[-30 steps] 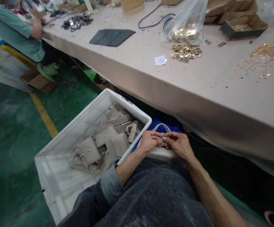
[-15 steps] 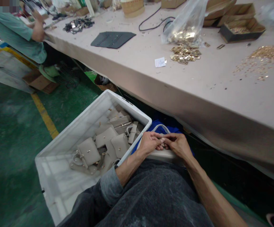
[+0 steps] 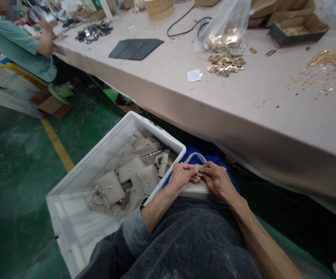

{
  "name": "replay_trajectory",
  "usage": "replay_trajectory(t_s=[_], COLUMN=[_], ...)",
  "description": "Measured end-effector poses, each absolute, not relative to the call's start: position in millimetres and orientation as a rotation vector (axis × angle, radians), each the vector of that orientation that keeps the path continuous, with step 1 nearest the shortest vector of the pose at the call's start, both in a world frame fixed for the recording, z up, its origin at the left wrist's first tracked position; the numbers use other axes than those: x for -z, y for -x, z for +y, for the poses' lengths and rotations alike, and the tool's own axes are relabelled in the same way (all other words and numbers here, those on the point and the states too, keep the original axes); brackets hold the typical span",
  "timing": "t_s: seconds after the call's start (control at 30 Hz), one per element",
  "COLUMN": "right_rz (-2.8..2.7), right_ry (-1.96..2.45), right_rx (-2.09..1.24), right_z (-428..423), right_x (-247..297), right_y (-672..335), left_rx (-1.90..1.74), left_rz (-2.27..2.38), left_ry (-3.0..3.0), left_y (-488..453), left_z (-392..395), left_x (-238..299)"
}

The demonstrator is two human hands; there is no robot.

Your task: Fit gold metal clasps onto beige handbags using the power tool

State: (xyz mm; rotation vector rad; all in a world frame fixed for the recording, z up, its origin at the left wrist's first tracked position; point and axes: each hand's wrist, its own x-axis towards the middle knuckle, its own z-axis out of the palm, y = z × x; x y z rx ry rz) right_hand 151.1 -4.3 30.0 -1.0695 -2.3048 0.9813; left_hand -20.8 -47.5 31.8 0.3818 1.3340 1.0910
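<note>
A small grey handbag [image 3: 195,188] with a looped handle lies on my lap, below the table's edge. My left hand [image 3: 181,175] and my right hand [image 3: 218,179] meet on its top edge, fingers pinched together on a small metal fitting of the bag. Both hands are closed on the bag. To my left a white plastic crate [image 3: 78,232] stands on the green floor and holds several more grey handbags [image 3: 127,174].
A long pink table [image 3: 243,100] runs across in front, bearing piles of gold hardware [image 3: 226,64], a plastic bag [image 3: 228,27], a dark mat [image 3: 136,48], cardboard trays and a cable. Another person in a green shirt [image 3: 17,46] works at the far left end.
My hands have stayed on the handbag, fingers shifting slightly on the fitting. The view has moved a little.
</note>
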Motion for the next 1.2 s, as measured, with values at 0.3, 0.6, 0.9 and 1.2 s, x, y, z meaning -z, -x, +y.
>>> replay_trajectory(t_s=[0.3,0.6,0.9,1.2], right_rz=[-2.407,-2.435,-2.305,-2.414], right_ry=[1.183,1.186,1.086,1.131], right_rx=[-0.978,-1.039,-1.051,-0.921], right_z=[-1,0,-2,1], right_x=[-30,-27,-19,-29], right_y=[-158,-163,-170,-172], left_rx=[-1.046,-0.945,-0.906,-0.757], left_rz=[1.332,1.463,1.612,1.751], left_ry=[-0.861,-1.156,-1.520,-1.913], left_y=[17,15,6,2], left_z=[-54,-54,-50,-54], left_x=[-35,-40,-58,-50])
